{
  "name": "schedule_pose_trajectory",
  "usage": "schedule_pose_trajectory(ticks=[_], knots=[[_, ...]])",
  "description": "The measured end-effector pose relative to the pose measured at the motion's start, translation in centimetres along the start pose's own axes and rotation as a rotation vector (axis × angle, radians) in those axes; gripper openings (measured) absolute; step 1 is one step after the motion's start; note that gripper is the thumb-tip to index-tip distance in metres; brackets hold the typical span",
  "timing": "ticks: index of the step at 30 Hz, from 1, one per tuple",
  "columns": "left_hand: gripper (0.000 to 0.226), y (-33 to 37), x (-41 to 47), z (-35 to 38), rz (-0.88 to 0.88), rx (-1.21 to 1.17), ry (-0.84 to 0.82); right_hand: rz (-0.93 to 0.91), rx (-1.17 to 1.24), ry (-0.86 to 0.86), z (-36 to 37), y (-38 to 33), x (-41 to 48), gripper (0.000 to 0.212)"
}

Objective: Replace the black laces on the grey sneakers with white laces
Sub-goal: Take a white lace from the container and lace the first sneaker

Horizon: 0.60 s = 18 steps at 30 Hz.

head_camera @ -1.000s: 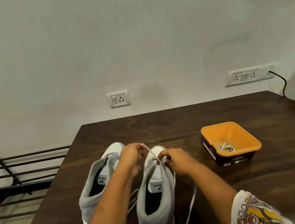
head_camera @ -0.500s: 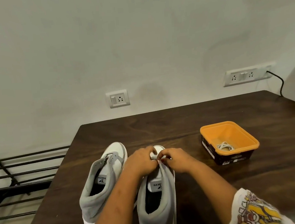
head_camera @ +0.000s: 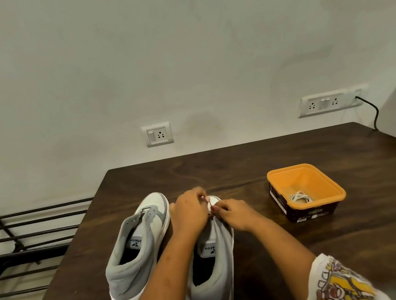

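Bare table (head_camera: 229,171) btwn sneakers (head_camera: 137,239) & orange tub (head_camera: 306,188); wall behind.

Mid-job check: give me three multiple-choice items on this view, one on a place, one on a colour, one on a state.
1. Where does the coiled lace lie?
A) on the floor
B) in the tub at right
C) around a wrist

2. What colour is the tub's inside?
A) blue
B) green
C) orange

3. What are the two hands doing?
A) both pinching a white lace at the front of the right-side sneaker
B) both lying flat and open
C) one lifting the tub

Answers:
1 B: the pale coil sits on the tub's floor.
2 C: rim and walls are orange.
3 A: the left hand and right hand meet with curled fingers over that sneaker's toe end.
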<state>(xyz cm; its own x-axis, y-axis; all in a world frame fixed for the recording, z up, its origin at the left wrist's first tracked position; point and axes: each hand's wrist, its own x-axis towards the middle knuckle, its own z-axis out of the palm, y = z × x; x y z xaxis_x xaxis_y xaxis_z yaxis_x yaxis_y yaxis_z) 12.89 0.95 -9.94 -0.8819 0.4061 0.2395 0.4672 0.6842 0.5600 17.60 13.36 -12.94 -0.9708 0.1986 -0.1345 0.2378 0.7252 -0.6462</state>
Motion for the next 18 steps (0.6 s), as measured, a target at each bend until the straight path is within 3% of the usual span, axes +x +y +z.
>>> schedule_pose_trajectory(ticks=[3,6,9,14,18], knots=[[0.025,1.2,0.3,-2.1,-0.324,-1.024,0.215,0.019,0.047,-0.018,-0.2,0.2,0.0,0.03],[0.027,1.5,0.7,-3.8,-0.477,-1.509,0.439,0.024,0.056,-0.047,-0.1,-0.1,0.0,0.032],[0.026,1.1,0.7,-4.9,-0.483,-1.732,0.543,0.018,0.059,-0.029,0.4,-0.8,0.0,0.027],[0.025,1.5,0.7,-6.9,-0.448,-1.877,0.642,0.048,0.063,0.038,0.9,-1.3,0.0,0.012],[0.027,0.6,1.1,-8.4,-0.4,-1.968,0.762,0.059,0.046,0.078,0.6,-1.6,-0.4,0.013]])
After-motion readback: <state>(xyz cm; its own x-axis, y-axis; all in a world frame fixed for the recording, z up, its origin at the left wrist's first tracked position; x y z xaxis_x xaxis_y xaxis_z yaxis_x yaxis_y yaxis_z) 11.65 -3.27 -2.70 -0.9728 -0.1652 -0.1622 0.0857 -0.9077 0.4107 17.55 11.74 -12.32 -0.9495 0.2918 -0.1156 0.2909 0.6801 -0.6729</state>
